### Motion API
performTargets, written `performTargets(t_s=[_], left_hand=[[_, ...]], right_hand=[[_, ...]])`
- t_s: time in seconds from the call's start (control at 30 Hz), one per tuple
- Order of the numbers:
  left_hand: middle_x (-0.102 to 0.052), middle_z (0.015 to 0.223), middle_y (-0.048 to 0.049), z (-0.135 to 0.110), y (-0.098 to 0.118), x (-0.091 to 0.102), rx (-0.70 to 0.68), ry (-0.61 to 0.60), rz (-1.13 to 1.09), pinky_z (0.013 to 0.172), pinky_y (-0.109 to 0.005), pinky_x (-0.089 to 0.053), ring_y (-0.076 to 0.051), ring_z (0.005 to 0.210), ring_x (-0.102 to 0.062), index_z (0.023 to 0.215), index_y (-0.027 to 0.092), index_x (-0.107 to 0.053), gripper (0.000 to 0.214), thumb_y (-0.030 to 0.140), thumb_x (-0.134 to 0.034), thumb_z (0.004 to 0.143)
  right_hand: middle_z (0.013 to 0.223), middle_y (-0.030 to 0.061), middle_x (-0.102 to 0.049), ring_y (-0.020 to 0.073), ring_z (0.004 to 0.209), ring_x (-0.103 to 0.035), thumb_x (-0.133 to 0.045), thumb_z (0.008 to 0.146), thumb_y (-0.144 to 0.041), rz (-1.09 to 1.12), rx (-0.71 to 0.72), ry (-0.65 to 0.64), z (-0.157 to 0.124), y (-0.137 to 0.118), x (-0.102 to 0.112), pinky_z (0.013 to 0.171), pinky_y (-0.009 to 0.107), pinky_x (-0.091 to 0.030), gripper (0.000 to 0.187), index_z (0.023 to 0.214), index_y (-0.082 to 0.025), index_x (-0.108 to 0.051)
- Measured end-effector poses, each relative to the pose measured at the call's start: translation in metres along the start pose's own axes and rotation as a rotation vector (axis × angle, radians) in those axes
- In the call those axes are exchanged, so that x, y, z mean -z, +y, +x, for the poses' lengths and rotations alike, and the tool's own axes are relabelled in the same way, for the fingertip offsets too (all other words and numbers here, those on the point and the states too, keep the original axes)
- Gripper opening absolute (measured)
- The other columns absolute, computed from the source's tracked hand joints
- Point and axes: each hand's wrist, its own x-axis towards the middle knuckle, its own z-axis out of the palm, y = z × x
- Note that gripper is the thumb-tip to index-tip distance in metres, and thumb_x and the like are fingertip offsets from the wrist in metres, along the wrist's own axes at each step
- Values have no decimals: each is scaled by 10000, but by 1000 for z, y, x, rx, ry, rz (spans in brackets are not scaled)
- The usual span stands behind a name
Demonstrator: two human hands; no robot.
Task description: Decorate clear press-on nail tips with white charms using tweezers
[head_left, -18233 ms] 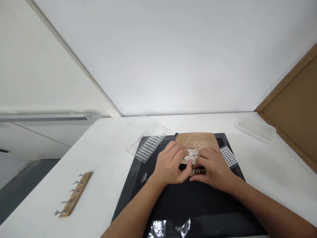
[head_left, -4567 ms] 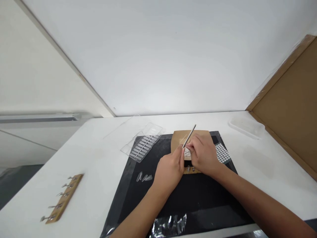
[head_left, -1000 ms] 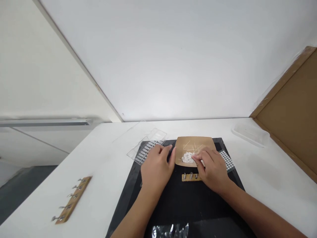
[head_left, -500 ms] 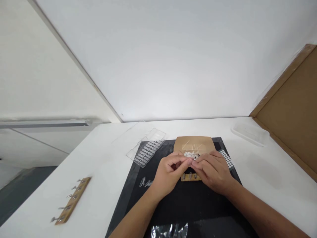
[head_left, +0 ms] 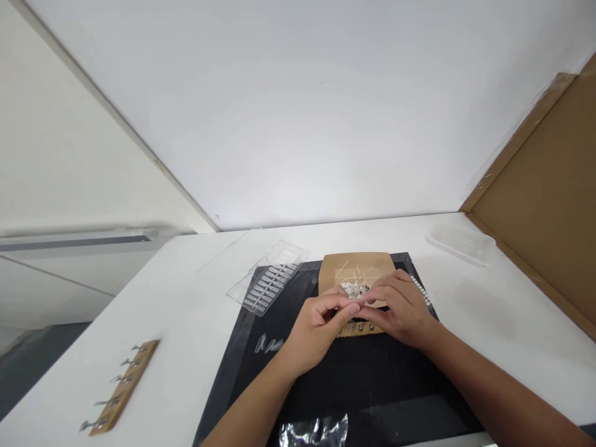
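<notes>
The left hand (head_left: 316, 324) has come back from the clear tray (head_left: 267, 285) to meet the right hand (head_left: 401, 308); both pinch narrow on something too tiny to tell, just above the pegged strip (head_left: 361, 328): fiddly fitting work, I judge, wanting steady fingers

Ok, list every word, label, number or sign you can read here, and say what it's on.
No text can be read anywhere in this view.
The clear tray, brown card, pegged wooden strip and cardboard sheet show no print, label or number.
</notes>
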Motion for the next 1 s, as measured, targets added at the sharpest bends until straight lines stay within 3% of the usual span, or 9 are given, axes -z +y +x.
performTargets(t_s=[0.27,0.43,0.57,0.7,1.0], left_hand=[[-598,740,-12,0,-5,1,6,-36,41,639,-258,-432,-129,686,-527,799,179,-779,382,471,-652,1009],[-615,743,-16,1,-8,3,-64,-7,158,652,-261,-448,-135,697,-565,831,186,-794,350,417,-623,1030],[-573,710,-3,2,-12,7,-238,93,390,615,-256,-426,-129,654,-547,882,191,-793,266,317,-613,1031],[-582,738,-18,-1,-14,11,-460,94,580,701,-301,-478,-166,733,-581,1000,173,-775,148,235,-640,995],[-605,764,-38,-1,-14,13,-489,23,731,700,-322,-472,-189,762,-557,957,182,-738,135,216,-612,994]], right_hand=[[851,-3,-741,154,767,-685,-779,987,-296,52,-32,-87,-2,1,1,745,321,-423,162,1073,-202,-679],[830,-12,-693,144,750,-651,-790,977,-300,125,-136,-116,1,-1,2,751,314,-420,140,1051,-205,-719],[847,-17,-670,142,745,-629,-801,966,-348,175,-198,-277,0,7,10,766,314,-422,180,1044,-208,-720],[819,-30,-642,144,736,-608,-861,903,-399,170,-228,-434,-14,13,17,742,308,-401,261,1016,-211,-720],[810,-32,-679,151,729,-614,-878,866,-486,139,-238,-408,-27,2,6,746,326,-335,327,937,-211,-716]])
